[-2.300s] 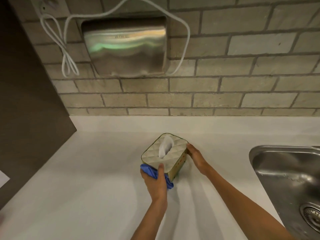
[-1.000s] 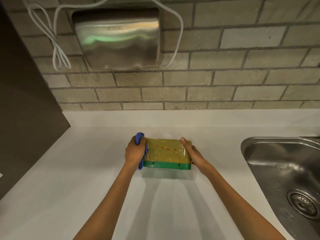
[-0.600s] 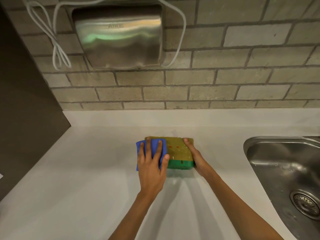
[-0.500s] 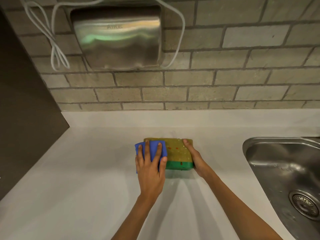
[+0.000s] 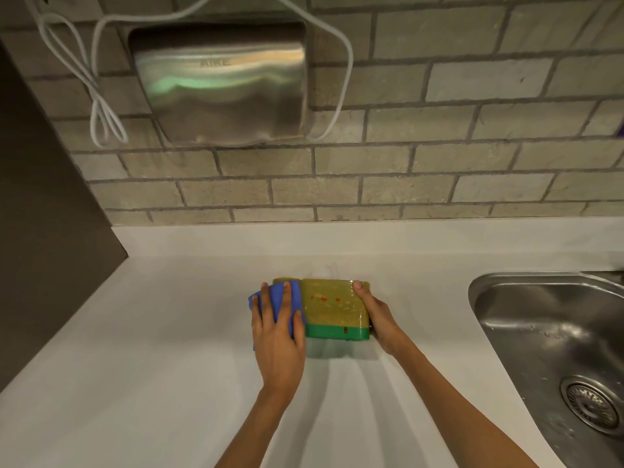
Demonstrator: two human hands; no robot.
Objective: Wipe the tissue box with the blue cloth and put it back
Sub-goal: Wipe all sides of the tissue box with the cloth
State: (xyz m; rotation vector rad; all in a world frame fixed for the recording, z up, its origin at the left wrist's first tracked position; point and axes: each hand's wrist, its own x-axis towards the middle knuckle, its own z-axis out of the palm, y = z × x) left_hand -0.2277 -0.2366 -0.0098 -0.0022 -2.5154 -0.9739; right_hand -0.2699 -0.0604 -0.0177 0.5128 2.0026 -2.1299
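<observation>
The tissue box (image 5: 332, 307) lies tipped on the white counter (image 5: 169, 332), showing a yellowish face with small red marks and a green band along its near edge. My left hand (image 5: 277, 329) presses the blue cloth (image 5: 273, 298) flat against the box's left part, fingers spread over it. My right hand (image 5: 376, 315) grips the box's right end, thumb on top. The box's tissue opening is hidden.
A steel sink (image 5: 557, 349) with a drain lies at the right. A steel hand dryer (image 5: 223, 82) with a looped white cable (image 5: 101, 106) hangs on the brick wall. A dark panel (image 5: 44, 231) bounds the counter on the left.
The box went from upright to tipped on its side. My left hand moved the cloth from the box's left end onto its upward face and keeps it pressed there.
</observation>
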